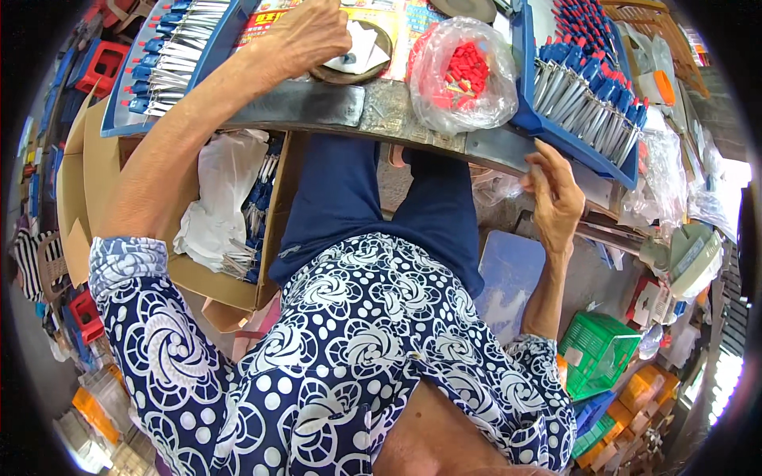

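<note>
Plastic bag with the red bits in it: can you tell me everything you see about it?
The plastic bag looks clear, thin and crinkly, gaping open at the top. Many small red pieces lie inside, with a few yellowish bits. More red shows through its left side. It sits slumped near the edge of the worktop, beside the right-hand blue tray. Neither left hand nor right hand touches it.

green plastic crate (586,370) at lower right, red stool (101,57) at upper left, striped cloth (28,266) at far left
</note>
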The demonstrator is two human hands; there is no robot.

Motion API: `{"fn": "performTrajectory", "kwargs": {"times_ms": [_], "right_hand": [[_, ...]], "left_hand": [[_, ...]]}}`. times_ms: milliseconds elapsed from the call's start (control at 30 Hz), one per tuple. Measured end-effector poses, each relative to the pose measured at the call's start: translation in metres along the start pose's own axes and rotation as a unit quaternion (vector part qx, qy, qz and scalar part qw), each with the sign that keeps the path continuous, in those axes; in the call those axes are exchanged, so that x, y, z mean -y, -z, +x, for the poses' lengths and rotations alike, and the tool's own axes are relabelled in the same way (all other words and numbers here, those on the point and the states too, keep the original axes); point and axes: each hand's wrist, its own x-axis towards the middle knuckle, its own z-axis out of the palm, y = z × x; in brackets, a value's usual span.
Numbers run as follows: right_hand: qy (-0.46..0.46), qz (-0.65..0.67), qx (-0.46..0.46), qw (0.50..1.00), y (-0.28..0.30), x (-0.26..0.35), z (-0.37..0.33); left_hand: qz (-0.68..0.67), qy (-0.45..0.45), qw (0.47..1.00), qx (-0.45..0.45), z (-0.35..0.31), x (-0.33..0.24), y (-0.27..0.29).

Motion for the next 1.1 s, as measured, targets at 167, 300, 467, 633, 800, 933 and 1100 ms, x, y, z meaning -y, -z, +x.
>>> {"fn": "performTrajectory", "kwargs": {"times_ms": [167, 300, 467, 633, 800, 933, 1100], "right_hand": [[0.06, -0.042, 0.037, 0.997, -0.018, 0.013, 0.03], [0.138, -0.066, 0.042, 0.987, -0.041, 0.01, 0.062], [0.16, -0.14, 0.029, 0.977, -0.06, -0.003, 0.087], [0.141, -0.24, 0.031, 0.96, -0.081, -0.015, 0.099], [0.139, -0.32, 0.041, 0.936, -0.094, -0.014, 0.105], [0.115, -0.383, 0.063, 0.914, -0.104, -0.014, 0.11], [0.109, -0.381, 0.049, 0.917, -0.105, -0.015, 0.11]], "left_hand": [[0.016, -0.025, 1.0, -0.005, 0.005, 0.0, 0.006], [0.012, -0.018, 1.0, -0.005, 0.001, 0.007, 0.022], [-0.038, 0.07, 0.996, 0.033, -0.006, 0.011, 0.029], [-0.19, 0.183, 0.958, -0.116, -0.042, 0.012, -0.007], [-0.454, 0.287, 0.824, -0.178, -0.066, -0.015, -0.007], [-0.69, 0.354, 0.621, -0.119, -0.071, -0.035, 0.011], [-0.83, 0.368, 0.385, -0.165, -0.065, -0.053, 0.008]]}}
